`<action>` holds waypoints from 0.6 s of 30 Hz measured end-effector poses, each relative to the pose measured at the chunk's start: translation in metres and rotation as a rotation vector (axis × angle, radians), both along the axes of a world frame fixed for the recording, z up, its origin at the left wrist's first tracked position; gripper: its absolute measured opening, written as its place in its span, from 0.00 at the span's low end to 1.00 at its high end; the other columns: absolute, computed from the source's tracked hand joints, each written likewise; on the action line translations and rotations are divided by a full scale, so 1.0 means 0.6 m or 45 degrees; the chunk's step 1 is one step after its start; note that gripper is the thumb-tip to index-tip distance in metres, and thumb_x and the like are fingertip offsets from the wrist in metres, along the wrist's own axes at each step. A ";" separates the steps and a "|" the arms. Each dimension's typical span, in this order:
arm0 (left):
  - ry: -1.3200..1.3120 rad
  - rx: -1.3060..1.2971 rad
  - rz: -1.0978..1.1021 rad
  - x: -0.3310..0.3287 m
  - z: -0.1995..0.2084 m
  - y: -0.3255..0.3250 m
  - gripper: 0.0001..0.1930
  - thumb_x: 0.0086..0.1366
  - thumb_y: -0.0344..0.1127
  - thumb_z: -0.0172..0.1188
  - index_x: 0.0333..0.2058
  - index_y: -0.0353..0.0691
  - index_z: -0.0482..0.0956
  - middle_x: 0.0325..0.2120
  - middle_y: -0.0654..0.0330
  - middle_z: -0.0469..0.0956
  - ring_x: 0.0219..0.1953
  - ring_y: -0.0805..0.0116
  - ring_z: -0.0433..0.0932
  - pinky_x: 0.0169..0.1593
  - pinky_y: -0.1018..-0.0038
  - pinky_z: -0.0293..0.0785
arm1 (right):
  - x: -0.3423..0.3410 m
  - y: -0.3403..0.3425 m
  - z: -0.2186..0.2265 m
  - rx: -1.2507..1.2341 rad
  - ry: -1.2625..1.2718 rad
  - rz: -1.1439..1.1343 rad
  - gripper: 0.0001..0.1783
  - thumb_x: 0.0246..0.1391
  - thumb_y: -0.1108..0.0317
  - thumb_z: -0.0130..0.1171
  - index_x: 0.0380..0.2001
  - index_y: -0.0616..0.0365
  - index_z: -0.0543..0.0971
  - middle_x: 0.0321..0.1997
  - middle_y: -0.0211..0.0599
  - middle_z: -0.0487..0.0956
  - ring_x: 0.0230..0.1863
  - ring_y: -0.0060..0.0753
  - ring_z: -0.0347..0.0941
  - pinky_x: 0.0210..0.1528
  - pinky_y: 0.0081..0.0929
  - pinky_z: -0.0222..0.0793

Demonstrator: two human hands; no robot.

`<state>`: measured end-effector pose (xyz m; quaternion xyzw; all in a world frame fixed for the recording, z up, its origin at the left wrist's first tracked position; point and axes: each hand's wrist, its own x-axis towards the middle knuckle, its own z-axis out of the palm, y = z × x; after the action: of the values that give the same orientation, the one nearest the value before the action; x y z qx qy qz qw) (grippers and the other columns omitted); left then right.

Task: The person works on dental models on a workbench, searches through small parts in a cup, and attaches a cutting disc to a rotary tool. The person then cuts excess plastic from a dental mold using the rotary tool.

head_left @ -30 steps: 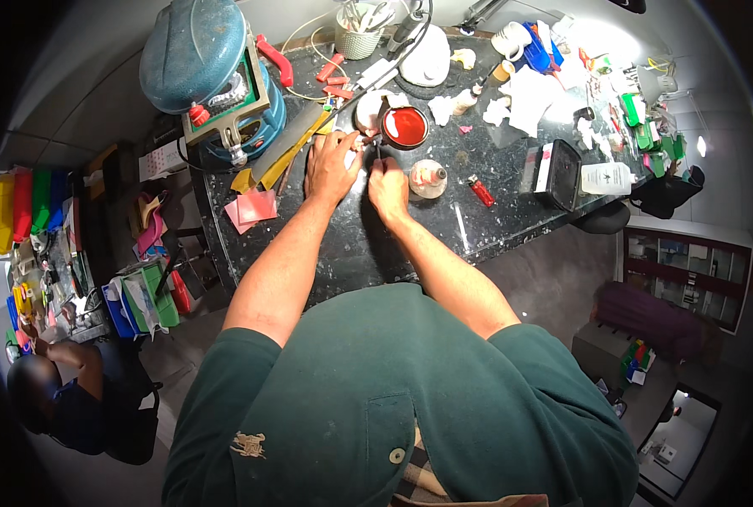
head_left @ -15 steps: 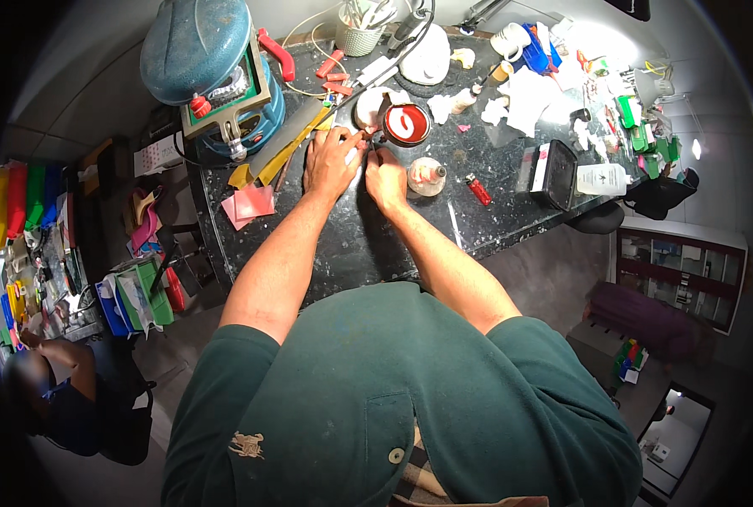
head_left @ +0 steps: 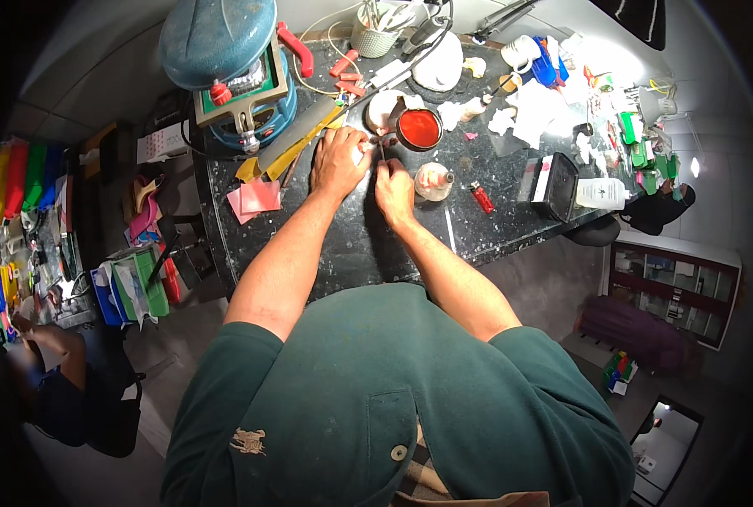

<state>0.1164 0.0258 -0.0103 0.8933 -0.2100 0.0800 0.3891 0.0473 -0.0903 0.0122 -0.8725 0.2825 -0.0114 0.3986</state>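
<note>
Near the middle of the bench, my left hand [head_left: 341, 164] is closed with its fingertips around a small whitish piece [head_left: 361, 154], mostly hidden. Just right of it, my right hand [head_left: 394, 193] is closed on a slim dark-tipped tool [head_left: 382, 149]; its tip points away from me, beside the left fingertips. Beyond the right hand stands a round dark-rimmed pot [head_left: 420, 128] filled with glossy red material. A squat glass bottle [head_left: 432, 182] with a small neck is close to the right of that hand.
Pink sheets [head_left: 254, 200] lie left of my forearm, near a blue machine [head_left: 216, 51]. A red lighter [head_left: 482, 198], a black open box [head_left: 554, 184] and a white bottle [head_left: 601, 193] are to the right. Crumpled tissue [head_left: 539, 110] and clutter fill the far right.
The whole view has shifted slightly. My right hand has drawn a little toward me, and more of the slim tool shows. The white reflection in the red pot is gone.
</note>
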 end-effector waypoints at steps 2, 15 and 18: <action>0.009 0.002 0.000 -0.002 0.001 0.000 0.16 0.55 0.38 0.64 0.44 0.48 0.79 0.41 0.63 0.74 0.50 0.59 0.70 0.54 0.62 0.67 | -0.002 0.002 0.006 0.045 -0.057 0.081 0.21 0.62 0.53 0.47 0.39 0.62 0.77 0.37 0.63 0.79 0.43 0.68 0.75 0.46 0.53 0.69; -0.023 0.096 -0.087 -0.007 0.007 0.003 0.19 0.57 0.42 0.64 0.50 0.55 0.81 0.42 0.64 0.73 0.51 0.61 0.69 0.54 0.62 0.65 | 0.000 -0.017 0.003 0.013 0.060 0.133 0.21 0.62 0.53 0.49 0.42 0.60 0.78 0.40 0.65 0.79 0.46 0.69 0.75 0.49 0.52 0.69; -0.129 0.127 -0.141 -0.008 0.006 0.008 0.21 0.56 0.40 0.65 0.51 0.58 0.80 0.41 0.65 0.73 0.48 0.60 0.70 0.52 0.62 0.65 | -0.008 -0.011 0.009 0.093 0.067 0.114 0.21 0.61 0.52 0.49 0.42 0.61 0.78 0.41 0.64 0.79 0.47 0.67 0.75 0.49 0.52 0.68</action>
<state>0.1113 0.0307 -0.0065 0.8935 -0.2823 0.0931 0.3368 0.0424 -0.0966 0.0175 -0.8692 0.2539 0.0397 0.4225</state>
